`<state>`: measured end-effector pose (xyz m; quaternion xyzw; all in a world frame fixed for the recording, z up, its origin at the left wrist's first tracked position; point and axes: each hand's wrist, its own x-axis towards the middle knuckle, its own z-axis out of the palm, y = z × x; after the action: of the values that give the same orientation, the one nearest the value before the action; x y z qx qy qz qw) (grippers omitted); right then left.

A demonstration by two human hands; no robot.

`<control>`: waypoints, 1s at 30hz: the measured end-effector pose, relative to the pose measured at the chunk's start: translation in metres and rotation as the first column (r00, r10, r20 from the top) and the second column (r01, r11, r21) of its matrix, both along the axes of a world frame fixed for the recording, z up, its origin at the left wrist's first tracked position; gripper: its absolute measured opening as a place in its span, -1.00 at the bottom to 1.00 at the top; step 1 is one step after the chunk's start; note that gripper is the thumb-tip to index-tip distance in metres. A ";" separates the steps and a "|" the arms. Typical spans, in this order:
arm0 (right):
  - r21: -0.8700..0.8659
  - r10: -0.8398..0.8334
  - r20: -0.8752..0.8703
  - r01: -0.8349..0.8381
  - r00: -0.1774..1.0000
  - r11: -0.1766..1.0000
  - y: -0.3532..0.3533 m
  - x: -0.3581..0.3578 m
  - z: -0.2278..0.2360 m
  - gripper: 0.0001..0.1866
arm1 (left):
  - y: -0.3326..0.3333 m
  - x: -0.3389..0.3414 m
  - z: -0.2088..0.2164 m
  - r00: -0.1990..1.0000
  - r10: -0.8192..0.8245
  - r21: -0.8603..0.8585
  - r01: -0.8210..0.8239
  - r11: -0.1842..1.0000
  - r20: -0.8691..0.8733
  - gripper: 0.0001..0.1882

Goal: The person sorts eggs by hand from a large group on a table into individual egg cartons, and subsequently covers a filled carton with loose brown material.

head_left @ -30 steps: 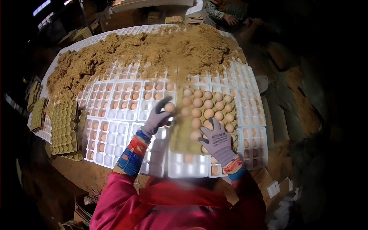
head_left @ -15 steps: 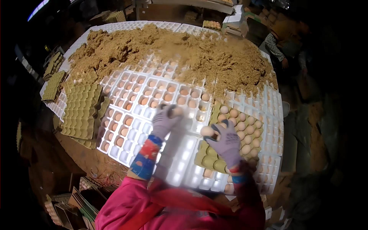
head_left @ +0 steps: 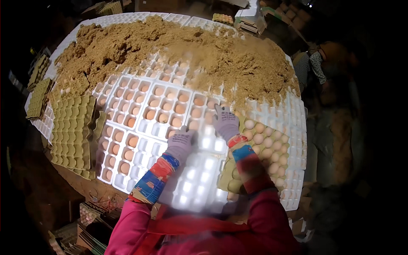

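My left hand (head_left: 182, 142), in a light purple glove, is over the white foam tray (head_left: 146, 159). Its fingers are curled downward beside an egg (head_left: 175, 122), and what they hold, if anything, is hidden. Farther right, my right hand (head_left: 226, 122), gloved alike, reaches to the far cells with its fingers stretched and apart. Close to its fingertips, eggs (head_left: 211, 104) sit in the cells. A greenish pulp egg tray (head_left: 225, 180) lies under my right forearm, with several pale eggs (head_left: 267, 142) in it and bare cups near me.
Brown sawdust-like material (head_left: 170, 42) is heaped over the far foam trays. Stacked pulp trays (head_left: 72, 131) stand at the left, with more stacks (head_left: 40, 97) beyond. A person's patterned sleeve (head_left: 317, 66) shows at the far right. Cardboard boxes (head_left: 250, 19) sit past the far edge.
My right hand has left the pulp tray, where it held eggs, and moved left and away from me to the foam cells. My left hand is slightly lower; the egg it held is out of sight.
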<state>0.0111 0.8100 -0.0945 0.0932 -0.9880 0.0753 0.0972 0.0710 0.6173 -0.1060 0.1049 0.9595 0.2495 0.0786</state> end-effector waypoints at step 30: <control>-0.580 -0.363 -0.188 0.195 0.913 0.791 0.142 0.231 0.070 -0.67 | 0.010 -0.058 -0.088 0.865 -0.426 0.403 0.501 0.766 -0.266 -0.43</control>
<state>0.2420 0.9524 -0.0248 -0.0773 -0.9018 0.3256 0.2733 0.0128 0.6274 -0.1936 0.3739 0.8198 0.4323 0.0342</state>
